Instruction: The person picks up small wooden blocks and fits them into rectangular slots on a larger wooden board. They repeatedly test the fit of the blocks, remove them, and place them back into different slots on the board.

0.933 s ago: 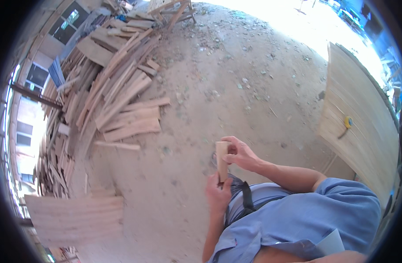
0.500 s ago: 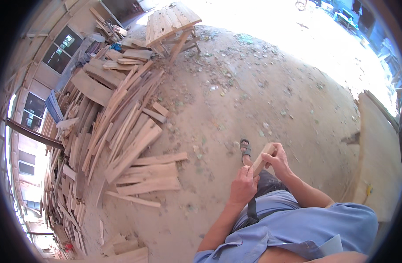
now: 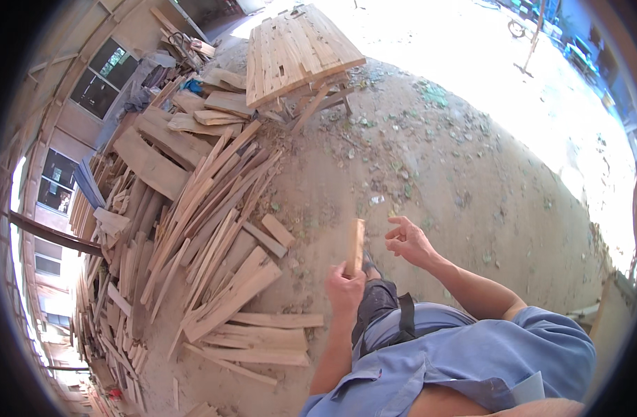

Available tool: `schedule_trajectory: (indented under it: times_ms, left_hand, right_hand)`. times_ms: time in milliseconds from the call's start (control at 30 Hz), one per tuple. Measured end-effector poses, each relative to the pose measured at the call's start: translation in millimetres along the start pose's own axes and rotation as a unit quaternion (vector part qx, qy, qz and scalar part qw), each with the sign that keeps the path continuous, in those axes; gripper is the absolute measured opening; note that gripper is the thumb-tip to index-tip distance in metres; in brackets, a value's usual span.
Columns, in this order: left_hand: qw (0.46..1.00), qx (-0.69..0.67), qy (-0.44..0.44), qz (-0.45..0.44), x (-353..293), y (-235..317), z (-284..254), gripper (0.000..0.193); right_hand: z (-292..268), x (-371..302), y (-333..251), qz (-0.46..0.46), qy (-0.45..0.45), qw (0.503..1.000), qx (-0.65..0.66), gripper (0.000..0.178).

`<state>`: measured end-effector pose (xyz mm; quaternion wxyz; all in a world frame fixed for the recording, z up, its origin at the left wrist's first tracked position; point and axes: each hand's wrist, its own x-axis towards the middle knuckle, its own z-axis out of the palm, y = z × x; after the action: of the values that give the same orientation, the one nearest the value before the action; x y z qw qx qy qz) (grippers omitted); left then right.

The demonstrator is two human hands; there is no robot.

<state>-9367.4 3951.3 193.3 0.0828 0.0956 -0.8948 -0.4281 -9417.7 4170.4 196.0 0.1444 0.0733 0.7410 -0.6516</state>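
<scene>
A short block of pale wood [image 3: 357,243] stands up out of my left hand [image 3: 345,283], whose fingers are wrapped round its lower end. To the right of the block, my right hand [image 3: 409,242] is held in the air with its fingers apart and nothing in them. A gap separates that hand from the wood. Both hands are in front of my body, above the dirt floor [image 3: 457,208].
A large pile of boards and offcuts [image 3: 186,201] spreads over the ground on the left. Several loose planks [image 3: 263,337] lie at its near edge. Ahead stands a wooden table [image 3: 297,52] on trestle legs. Small debris [image 3: 402,160] litters the floor.
My right hand has let go of the wooden block and moved away from it. My left hand has carried the block leftward. The table and the pile appear closer.
</scene>
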Motion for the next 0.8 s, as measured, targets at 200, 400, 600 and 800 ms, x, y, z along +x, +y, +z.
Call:
schedule_trajectory:
  times_ms: [200,400,600,800]
  left_hand:
    - [0.999,-0.028,-0.011,-0.028,299.6,-42.3,73.9,0.031]
    - [0.998,0.042,0.011,-0.051,555.3,-13.4,102.1,0.037]
    - [0.990,0.108,0.087,-0.019,835.5,-29.4,192.7,0.037]
    - [0.983,0.146,0.102,-0.042,1060.8,-54.6,283.9,0.033]
  right_hand:
    - [-115.9,211.7,105.2,0.021,0.036,0.951,-0.307,0.046]
    - [-203.0,263.4,143.9,0.342,0.226,0.910,-0.068,0.036]
    - [-187.6,439.8,101.4,0.380,0.243,0.892,0.012,0.037]
    - [-201.8,737.5,32.4,0.227,0.089,0.943,-0.227,0.038]
